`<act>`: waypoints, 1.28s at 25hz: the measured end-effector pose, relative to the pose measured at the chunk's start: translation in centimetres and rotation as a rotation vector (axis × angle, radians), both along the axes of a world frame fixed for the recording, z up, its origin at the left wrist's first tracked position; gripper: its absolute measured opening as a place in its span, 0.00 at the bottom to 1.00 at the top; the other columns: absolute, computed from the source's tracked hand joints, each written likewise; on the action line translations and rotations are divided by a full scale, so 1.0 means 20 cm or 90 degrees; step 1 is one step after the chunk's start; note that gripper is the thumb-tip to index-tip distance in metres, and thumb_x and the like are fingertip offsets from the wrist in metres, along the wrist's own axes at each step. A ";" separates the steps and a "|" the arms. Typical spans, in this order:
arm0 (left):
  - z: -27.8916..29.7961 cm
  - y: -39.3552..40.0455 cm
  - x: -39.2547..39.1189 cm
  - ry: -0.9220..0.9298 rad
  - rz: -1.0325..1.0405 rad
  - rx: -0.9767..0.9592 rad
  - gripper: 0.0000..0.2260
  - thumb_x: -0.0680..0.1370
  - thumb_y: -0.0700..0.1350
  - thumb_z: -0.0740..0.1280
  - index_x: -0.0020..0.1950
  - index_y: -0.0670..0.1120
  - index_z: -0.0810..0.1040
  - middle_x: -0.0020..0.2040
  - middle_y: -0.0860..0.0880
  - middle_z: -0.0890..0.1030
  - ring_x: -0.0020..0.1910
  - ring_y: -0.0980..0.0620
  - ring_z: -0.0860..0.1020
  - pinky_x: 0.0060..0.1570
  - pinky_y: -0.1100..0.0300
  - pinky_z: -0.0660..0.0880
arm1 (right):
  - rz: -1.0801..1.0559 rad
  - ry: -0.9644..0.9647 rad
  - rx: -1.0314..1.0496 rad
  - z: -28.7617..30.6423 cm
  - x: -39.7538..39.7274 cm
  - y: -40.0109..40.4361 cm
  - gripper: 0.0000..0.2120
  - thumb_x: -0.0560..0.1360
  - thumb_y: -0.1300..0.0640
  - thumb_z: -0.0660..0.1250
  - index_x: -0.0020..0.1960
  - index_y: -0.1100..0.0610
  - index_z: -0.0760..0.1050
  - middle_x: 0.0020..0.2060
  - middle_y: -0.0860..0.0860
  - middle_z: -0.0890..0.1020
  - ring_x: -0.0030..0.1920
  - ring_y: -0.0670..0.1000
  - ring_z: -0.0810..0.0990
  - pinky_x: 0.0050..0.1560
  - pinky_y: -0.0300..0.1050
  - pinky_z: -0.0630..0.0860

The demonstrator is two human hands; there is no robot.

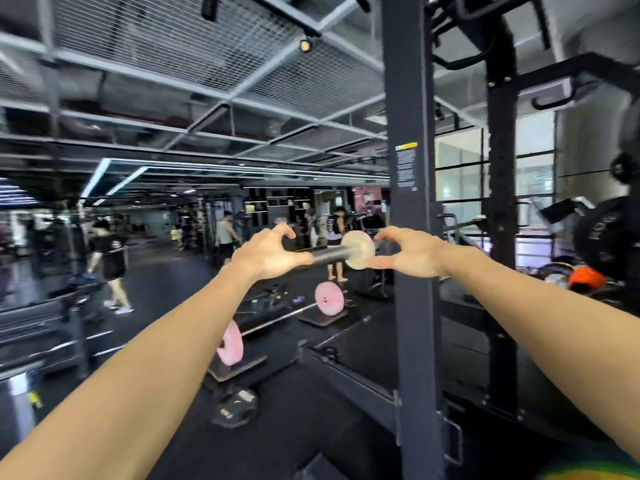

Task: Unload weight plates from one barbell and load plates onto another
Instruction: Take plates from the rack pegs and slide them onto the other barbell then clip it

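Note:
A small pale weight plate (358, 249) sits on the dark sleeve of a racked barbell (330, 255) at chest height in the middle of the view. My left hand (272, 252) hovers over the sleeve's free end, fingers curled and spread, thumb under the sleeve. My right hand (412, 252) is just right of the plate, with fingers and thumb apart at its rim. The picture is blurred, so I cannot tell whether they touch it. Lower down, a second barbell with pink plates (329, 299) (230, 342) rests on floor blocks.
A black rack upright (412, 306) stands right behind the plate. A black plate (235, 407) lies on the floor below. Large black plates (609, 237) hang at the right, above an orange object (587, 277). Several people (110, 258) move about in the background.

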State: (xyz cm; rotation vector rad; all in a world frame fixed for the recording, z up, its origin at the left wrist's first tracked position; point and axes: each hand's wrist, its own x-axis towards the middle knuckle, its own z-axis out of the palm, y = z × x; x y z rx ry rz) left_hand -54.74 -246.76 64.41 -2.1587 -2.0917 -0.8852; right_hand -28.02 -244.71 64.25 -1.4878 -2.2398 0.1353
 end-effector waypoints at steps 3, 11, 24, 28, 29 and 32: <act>0.00 -0.03 -0.43 -0.015 0.047 0.010 0.33 0.63 0.69 0.67 0.65 0.57 0.69 0.67 0.47 0.73 0.61 0.46 0.76 0.61 0.48 0.73 | 0.063 0.005 -0.020 -0.01 -0.44 0.06 0.34 0.71 0.31 0.63 0.71 0.45 0.63 0.71 0.49 0.69 0.69 0.56 0.69 0.69 0.54 0.64; 0.01 0.08 -1.22 -0.041 0.059 0.041 0.29 0.69 0.64 0.70 0.65 0.54 0.71 0.57 0.50 0.76 0.61 0.49 0.74 0.60 0.51 0.72 | 0.111 0.026 -0.023 0.01 -1.30 0.25 0.34 0.72 0.32 0.62 0.73 0.45 0.61 0.66 0.50 0.74 0.65 0.55 0.72 0.66 0.51 0.66; 0.03 1.00 -1.36 -0.041 0.013 0.039 0.29 0.70 0.65 0.70 0.67 0.55 0.69 0.68 0.46 0.71 0.60 0.46 0.72 0.57 0.52 0.69 | 0.076 0.033 -0.060 0.05 -1.44 1.17 0.34 0.72 0.31 0.60 0.73 0.46 0.61 0.71 0.51 0.68 0.69 0.55 0.68 0.69 0.53 0.65; 0.03 1.38 -1.24 -0.046 -0.047 0.022 0.29 0.70 0.66 0.69 0.66 0.56 0.68 0.66 0.46 0.71 0.61 0.44 0.73 0.62 0.49 0.70 | 0.014 0.032 -0.041 0.07 -1.28 1.39 0.32 0.75 0.34 0.59 0.74 0.48 0.61 0.71 0.52 0.68 0.69 0.55 0.68 0.68 0.51 0.64; 0.02 1.47 -1.18 -0.050 -0.068 0.016 0.29 0.70 0.66 0.69 0.66 0.55 0.68 0.66 0.46 0.71 0.60 0.45 0.73 0.61 0.50 0.70 | -0.007 0.037 -0.042 0.06 -1.23 1.44 0.32 0.75 0.34 0.60 0.74 0.49 0.60 0.72 0.52 0.67 0.70 0.55 0.67 0.69 0.50 0.63; 0.01 1.73 -1.01 -0.053 -0.136 0.010 0.29 0.71 0.64 0.70 0.67 0.54 0.68 0.66 0.47 0.71 0.59 0.46 0.72 0.54 0.53 0.69 | -0.079 0.058 -0.053 0.02 -1.06 1.54 0.33 0.75 0.35 0.61 0.74 0.49 0.60 0.72 0.52 0.68 0.70 0.55 0.67 0.69 0.48 0.64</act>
